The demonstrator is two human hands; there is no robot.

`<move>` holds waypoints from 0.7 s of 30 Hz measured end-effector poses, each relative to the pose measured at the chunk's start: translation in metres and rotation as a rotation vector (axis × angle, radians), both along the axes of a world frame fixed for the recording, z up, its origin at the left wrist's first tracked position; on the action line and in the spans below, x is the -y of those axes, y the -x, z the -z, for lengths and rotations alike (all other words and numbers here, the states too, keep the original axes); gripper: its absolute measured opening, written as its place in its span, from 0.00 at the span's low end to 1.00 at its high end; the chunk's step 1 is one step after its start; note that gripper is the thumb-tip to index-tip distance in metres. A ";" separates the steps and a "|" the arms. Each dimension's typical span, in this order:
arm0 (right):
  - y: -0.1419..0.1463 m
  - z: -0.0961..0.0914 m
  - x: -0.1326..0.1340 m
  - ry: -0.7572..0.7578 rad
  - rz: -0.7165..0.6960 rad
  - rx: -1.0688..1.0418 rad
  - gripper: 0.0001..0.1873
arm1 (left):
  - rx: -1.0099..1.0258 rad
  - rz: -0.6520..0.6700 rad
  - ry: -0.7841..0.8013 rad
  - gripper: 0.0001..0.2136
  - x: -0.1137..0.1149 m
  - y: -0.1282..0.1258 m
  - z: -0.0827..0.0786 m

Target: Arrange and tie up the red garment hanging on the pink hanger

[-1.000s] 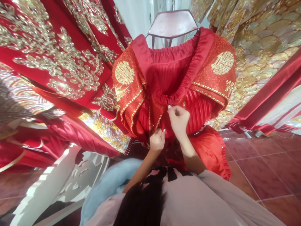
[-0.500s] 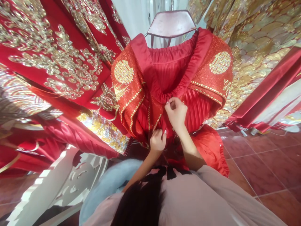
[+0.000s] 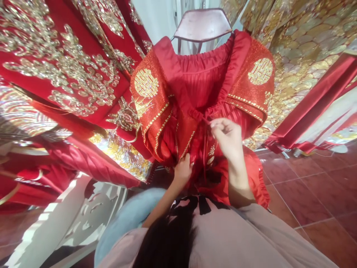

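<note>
A red pleated garment (image 3: 200,85) with gold-embroidered panels hangs in front of me from a chair back (image 3: 202,24). My left hand (image 3: 182,171) is closed on the garment's red fabric low at its front edge. My right hand (image 3: 228,137) is pinched shut on a thin red tie cord (image 3: 205,120) that runs from the gathered waistband toward my fingers. Both forearms reach up from my pale sleeves.
Red and gold embroidered cloths (image 3: 55,67) hang on the left, gold scale-patterned fabric (image 3: 304,44) on the right. A white carved furniture piece (image 3: 69,212) stands at lower left. Red floor tiles (image 3: 312,193) lie to the right.
My right hand has moved right and slightly down, drawing the red tie cord out from the waistband. My left hand has stayed on the fabric below.
</note>
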State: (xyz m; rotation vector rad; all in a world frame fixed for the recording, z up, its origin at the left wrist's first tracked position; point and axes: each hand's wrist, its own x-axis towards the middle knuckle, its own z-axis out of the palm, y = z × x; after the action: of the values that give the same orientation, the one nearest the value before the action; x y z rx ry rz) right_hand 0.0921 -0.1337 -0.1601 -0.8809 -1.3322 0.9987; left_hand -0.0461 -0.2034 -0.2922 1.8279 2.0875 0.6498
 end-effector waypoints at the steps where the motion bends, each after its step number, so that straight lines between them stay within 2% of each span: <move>1: 0.001 0.005 0.004 0.003 -0.014 0.063 0.04 | -0.081 0.014 0.079 0.09 -0.003 -0.002 0.001; 3: 0.003 0.014 0.011 0.023 -0.057 0.166 0.08 | -0.088 0.056 0.122 0.07 -0.010 -0.002 -0.010; 4: 0.004 0.017 0.015 0.028 -0.071 0.203 0.09 | -0.003 0.093 0.073 0.10 -0.013 -0.001 -0.021; 7: 0.010 0.024 0.026 0.002 -0.056 0.280 0.12 | 0.461 0.211 -0.250 0.21 -0.025 0.002 -0.057; 9: 0.013 0.028 0.032 -0.030 -0.028 0.330 0.12 | 0.735 0.308 -0.371 0.26 -0.037 0.000 -0.074; 11: 0.017 0.033 0.038 -0.060 -0.011 0.393 0.11 | 0.894 0.393 -0.337 0.26 -0.050 -0.004 -0.081; 13: 0.021 0.041 0.043 -0.085 0.010 0.479 0.12 | 0.988 0.404 -0.270 0.21 -0.059 -0.010 -0.082; 16: 0.020 0.056 0.046 -0.115 0.061 0.606 0.13 | 0.996 0.267 -0.258 0.16 -0.064 -0.015 -0.083; 19: 0.013 0.064 0.043 -0.188 0.097 0.658 0.14 | 0.839 0.165 -0.364 0.11 -0.059 -0.014 -0.088; 21: 0.008 0.064 0.034 -0.219 0.189 0.681 0.15 | 0.700 0.154 -0.424 0.13 -0.054 -0.013 -0.092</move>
State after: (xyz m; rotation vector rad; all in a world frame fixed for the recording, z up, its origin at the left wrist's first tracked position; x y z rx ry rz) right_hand 0.0845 -0.1678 -0.2243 -1.2053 -1.8395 0.3936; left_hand -0.0327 -0.1495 -0.1997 1.5879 1.4034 1.5136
